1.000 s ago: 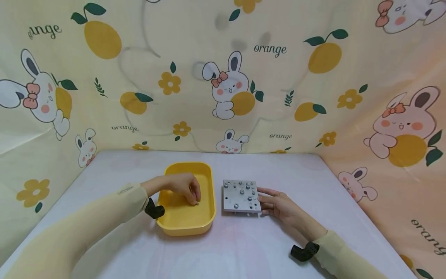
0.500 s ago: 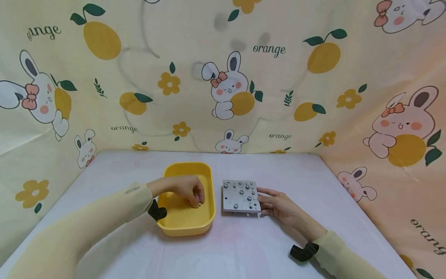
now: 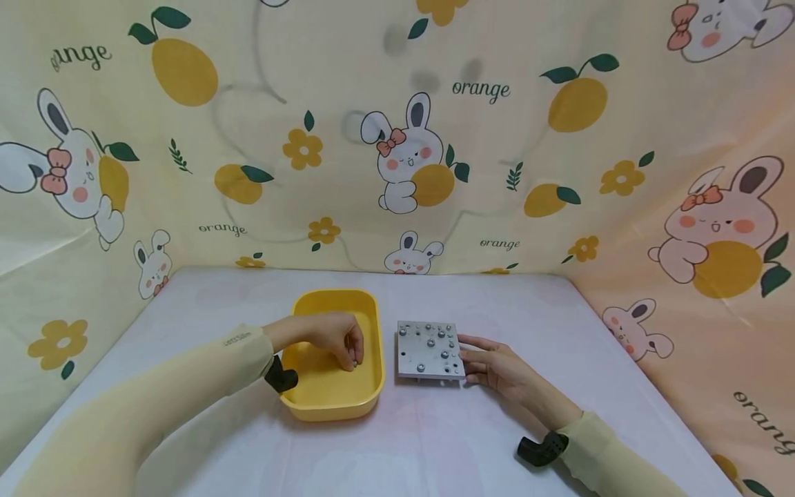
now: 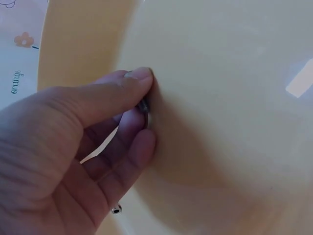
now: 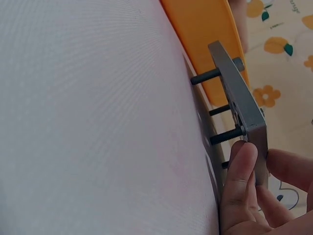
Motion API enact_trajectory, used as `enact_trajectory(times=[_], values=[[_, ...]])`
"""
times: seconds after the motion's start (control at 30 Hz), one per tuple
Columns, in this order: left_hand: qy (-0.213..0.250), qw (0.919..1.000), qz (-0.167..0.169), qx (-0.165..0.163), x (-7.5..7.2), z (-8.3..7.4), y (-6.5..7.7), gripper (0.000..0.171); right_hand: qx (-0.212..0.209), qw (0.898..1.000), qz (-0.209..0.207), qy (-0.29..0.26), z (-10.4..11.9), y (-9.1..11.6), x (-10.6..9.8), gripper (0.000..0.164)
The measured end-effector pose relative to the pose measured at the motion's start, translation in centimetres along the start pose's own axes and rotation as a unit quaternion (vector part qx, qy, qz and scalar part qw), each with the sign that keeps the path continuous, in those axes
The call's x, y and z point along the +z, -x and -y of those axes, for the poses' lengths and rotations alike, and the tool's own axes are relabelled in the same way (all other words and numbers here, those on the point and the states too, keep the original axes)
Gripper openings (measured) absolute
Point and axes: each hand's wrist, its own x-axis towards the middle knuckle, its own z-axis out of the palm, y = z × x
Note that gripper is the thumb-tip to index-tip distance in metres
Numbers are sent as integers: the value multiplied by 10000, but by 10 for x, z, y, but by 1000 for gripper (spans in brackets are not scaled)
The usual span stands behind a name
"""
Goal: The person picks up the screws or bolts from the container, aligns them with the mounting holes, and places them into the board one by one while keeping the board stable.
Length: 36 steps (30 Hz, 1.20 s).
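Observation:
My left hand (image 3: 335,337) reaches down into the yellow bin (image 3: 329,413). In the left wrist view its thumb and fingers pinch a small dark metal screw (image 4: 143,105), mostly hidden by the fingertips. Another small shiny metal piece (image 4: 116,209) shows just below the fingers, by the bin's floor. My right hand (image 3: 499,366) grips the right edge of a square silver metal plate (image 3: 416,348), thumb and fingers on opposite faces. Several bolts sit in the plate's holes. From the right wrist view, threaded bolt shanks (image 5: 226,136) stick out of its underside above the table.
The bin stands just left of the plate on a white-covered table (image 3: 397,449). A cloth printed with rabbits and oranges (image 3: 267,124) hangs behind and along both sides. Black wrist cameras (image 3: 543,449) are strapped to both forearms.
My left hand has shifted slightly to the right inside the bin, and its position has stayed nearly the same over the last half second. The right hand and plate have not moved.

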Motion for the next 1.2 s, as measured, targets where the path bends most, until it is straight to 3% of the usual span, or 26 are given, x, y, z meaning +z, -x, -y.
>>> enact_trajectory(times=[0.13,0.3,0.43,0.53,0.7,0.9,1.07,1.2], values=[[-19,10000,87,25,-1,1,1,9,20,10000,5,2,0,0,0,64],[521,9983,-70,237,-8,-2,6,10,-3,10000,-10,2,1,0,0,63],[1176,9906,-589,387,-19,-8,9,13,4,10000,-44,-13,3,1,1,63],[1550,9797,-1153,541,-28,-16,8,16,11,10000,-65,-16,4,1,0,63],[1875,9643,-1728,720,-34,-32,1,20,10,10000,-34,-11,5,1,0,65],[2099,9620,-1507,878,-24,-47,-23,22,12,10000,-63,-4,6,-1,0,64],[1948,9690,-1208,926,-10,-54,-48,26,54,10000,-41,-15,4,-1,0,63],[1677,9751,-1158,874,-3,-60,-61,27,69,9999,-89,12,3,-3,2,62]])
